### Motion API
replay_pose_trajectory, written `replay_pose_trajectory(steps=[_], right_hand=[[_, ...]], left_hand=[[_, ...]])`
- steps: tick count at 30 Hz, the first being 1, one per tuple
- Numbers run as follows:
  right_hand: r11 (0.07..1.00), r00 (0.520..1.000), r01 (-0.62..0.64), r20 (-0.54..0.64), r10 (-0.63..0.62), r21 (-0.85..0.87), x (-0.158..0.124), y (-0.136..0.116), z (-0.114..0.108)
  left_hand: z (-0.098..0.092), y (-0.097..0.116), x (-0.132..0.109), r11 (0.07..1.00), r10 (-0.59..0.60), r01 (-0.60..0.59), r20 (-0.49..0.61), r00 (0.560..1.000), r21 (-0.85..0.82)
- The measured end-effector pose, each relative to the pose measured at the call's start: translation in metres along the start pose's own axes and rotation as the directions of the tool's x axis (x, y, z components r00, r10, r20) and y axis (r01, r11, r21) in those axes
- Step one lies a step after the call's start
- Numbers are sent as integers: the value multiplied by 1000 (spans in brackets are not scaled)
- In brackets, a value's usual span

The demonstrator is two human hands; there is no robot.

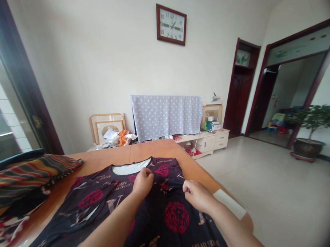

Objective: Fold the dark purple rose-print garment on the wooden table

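A black T-shirt (173,225) with red lion-head prints and pale lettering lies spread on a wooden table (103,164), its white-lined collar toward the far side. My left hand (143,182) pinches the fabric just below the collar. My right hand (197,196) grips the shirt's right shoulder edge between its fingertips, near the table's right edge. A white patch (229,204) covers part of my right forearm. The shirt's lower part runs out of the frame.
A folded striped cloth (22,183) and other garments lie on the table's left side. Papers and an orange bag (123,138) sit at the far end, before framed pictures and a low white cabinet (205,143). A tiled floor lies right of the table.
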State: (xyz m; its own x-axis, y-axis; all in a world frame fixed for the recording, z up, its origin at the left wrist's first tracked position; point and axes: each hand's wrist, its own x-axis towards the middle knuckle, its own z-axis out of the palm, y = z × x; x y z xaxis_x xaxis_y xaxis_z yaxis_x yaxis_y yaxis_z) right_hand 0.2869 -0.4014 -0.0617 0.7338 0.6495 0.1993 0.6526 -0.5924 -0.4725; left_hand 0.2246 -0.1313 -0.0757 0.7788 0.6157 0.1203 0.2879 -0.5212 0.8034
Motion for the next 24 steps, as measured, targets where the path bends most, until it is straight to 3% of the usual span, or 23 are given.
replay_pose_trajectory(steps=[2, 5, 7, 9, 14, 20, 24], right_hand=[[1000, 1000, -11, 19, 12, -25, 1, -4, 1], [998, 999, -14, 42, 16, -59, 5, -11, 4], [997, 998, -3, 55, 7, -73, 9, -14, 6], [997, 998, 4, 60, 0, -76, 13, -17, 7], [999, 1000, 0, 23, 1, -53, 21, -19, 6], [999, 999, -7, 35, 9, -53, 23, -25, 12], [998, 999, -33, 10, 34, -47, 21, -27, 16]], left_hand=[[3, 1, -14, 979, 145, -159, 114, 983, 124], [9, 3, -32, 914, 296, -362, 309, 904, 182], [12, 6, -39, 881, 360, -439, 349, 865, 178], [14, 9, -41, 866, 395, -468, 334, 856, 175], [21, 17, -40, 886, 390, -440, 276, 878, 147], [37, 23, -41, 982, 183, -190, 252, 950, 3], [40, 30, -45, 981, 153, -112, 270, 951, -161]])
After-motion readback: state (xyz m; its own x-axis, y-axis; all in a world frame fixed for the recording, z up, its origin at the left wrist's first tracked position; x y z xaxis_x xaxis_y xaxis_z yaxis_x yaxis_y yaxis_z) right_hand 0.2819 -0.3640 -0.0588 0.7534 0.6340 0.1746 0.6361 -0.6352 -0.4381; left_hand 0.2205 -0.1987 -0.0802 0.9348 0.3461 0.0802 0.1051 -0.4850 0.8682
